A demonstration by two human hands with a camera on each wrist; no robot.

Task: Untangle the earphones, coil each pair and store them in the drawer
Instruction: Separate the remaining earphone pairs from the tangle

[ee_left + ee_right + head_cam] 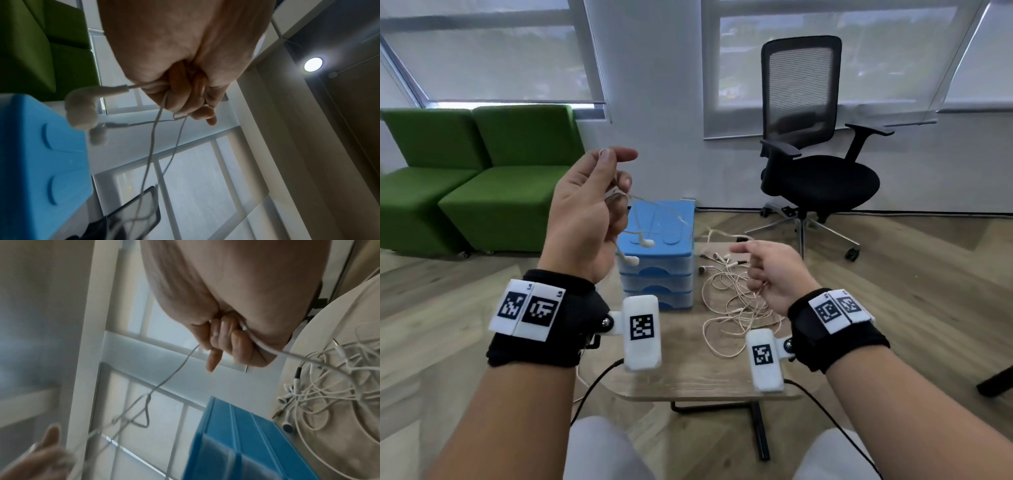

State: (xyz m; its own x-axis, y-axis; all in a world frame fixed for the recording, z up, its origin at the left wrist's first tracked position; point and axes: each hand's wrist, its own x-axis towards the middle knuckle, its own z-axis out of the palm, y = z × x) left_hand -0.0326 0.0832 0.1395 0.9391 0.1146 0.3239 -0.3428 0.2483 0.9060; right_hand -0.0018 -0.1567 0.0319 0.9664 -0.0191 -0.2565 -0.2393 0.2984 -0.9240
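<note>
My left hand is raised above the blue drawer unit and grips the cable of a white earphone pair near the buds, which dangle below it. The cable runs right across the drawer top to my right hand, whose curled fingers hold it lower down, index finger pointing out. Below and left of the right hand lies a tangled heap of white earphones on the small wooden table, also seen in the right wrist view.
A black mesh office chair stands behind the table at the right. Two green seats line the left wall. The blue unit's drawers look closed. Wrist camera cables hang past the table's front edge.
</note>
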